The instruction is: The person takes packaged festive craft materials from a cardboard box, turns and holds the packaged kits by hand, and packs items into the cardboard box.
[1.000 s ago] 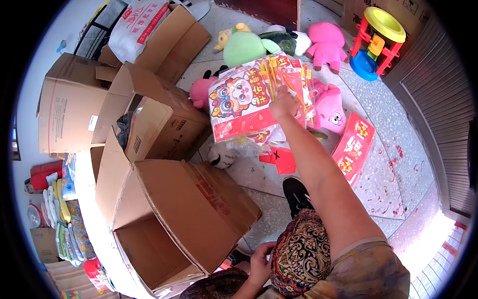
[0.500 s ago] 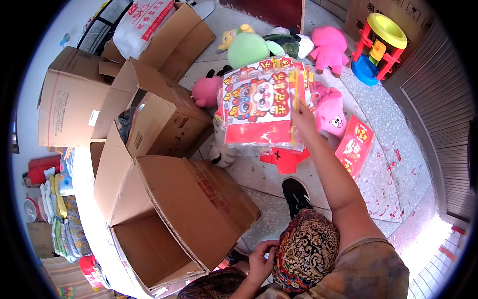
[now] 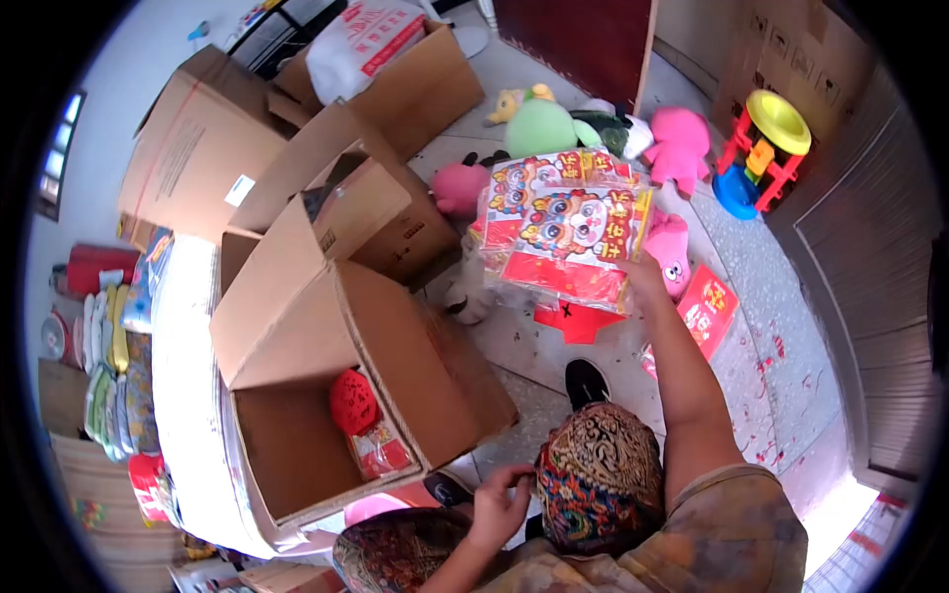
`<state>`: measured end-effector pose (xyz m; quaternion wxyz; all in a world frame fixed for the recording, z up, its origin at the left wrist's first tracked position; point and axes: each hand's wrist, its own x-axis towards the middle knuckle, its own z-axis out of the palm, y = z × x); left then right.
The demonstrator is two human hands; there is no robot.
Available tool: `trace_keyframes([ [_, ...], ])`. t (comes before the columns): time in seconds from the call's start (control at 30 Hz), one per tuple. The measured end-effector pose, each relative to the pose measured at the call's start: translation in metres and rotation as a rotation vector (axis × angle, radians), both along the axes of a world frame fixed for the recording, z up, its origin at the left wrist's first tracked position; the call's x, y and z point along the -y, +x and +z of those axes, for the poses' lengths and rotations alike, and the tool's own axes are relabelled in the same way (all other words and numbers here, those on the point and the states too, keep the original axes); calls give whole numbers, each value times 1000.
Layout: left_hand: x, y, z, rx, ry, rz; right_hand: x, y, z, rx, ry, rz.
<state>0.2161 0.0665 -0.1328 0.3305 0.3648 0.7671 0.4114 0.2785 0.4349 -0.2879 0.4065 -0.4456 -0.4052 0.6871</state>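
My right hand (image 3: 645, 281) is closed on the lower right edge of a plastic-wrapped packet (image 3: 575, 237) with a cartoon lion face and a red lower band. Behind and left of it lie more such packets (image 3: 514, 188) in a pile. A red piece with a black X (image 3: 581, 324) shows on the floor just below. My left hand (image 3: 502, 504) is near my patterned knee, its fingers curled together; what they hold, if anything, is too small to make out. Inside the open cardboard box (image 3: 297, 425) are a red round item (image 3: 353, 402) and a red-and-white packet (image 3: 382, 450).
Plush toys lie around the pile, among them a green one (image 3: 539, 128) and a pink one (image 3: 680, 148). A yellow, red and blue plastic toy (image 3: 759, 158) stands at the right. A red box (image 3: 708, 311) is on the floor. More cardboard boxes (image 3: 198, 148) stand at the left.
My right hand has taken hold of a packet and drawn it off the pile, toward me and right. The view has shifted, and the red items inside the open box have come into sight.
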Motion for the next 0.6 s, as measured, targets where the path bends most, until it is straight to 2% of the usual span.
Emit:
trace_keyframes([
  [0.17, 16, -9, 40, -131, 86, -81, 8, 41, 87, -134, -16, 97],
  [0.27, 18, -18, 73, -241, 222, -102, 16, 61, 142, -264, 171, 272],
  [0.33, 18, -24, 89, -259, 310, -67, 22, 71, 188, -78, 147, 369],
  [0.37, 21, -29, 94, -277, 359, -42, 30, 70, 205, -112, 220, 356],
  [0.43, 22, -35, 99, -116, 446, 33, 37, 70, 235, -106, 247, 445],
  [0.5, 27, -49, 108, 150, 452, 45, 69, 59, 274, -234, 219, 565],
  [0.6, 37, -72, 118, 521, 613, 47, 107, 38, 301, -183, 246, 661],
])
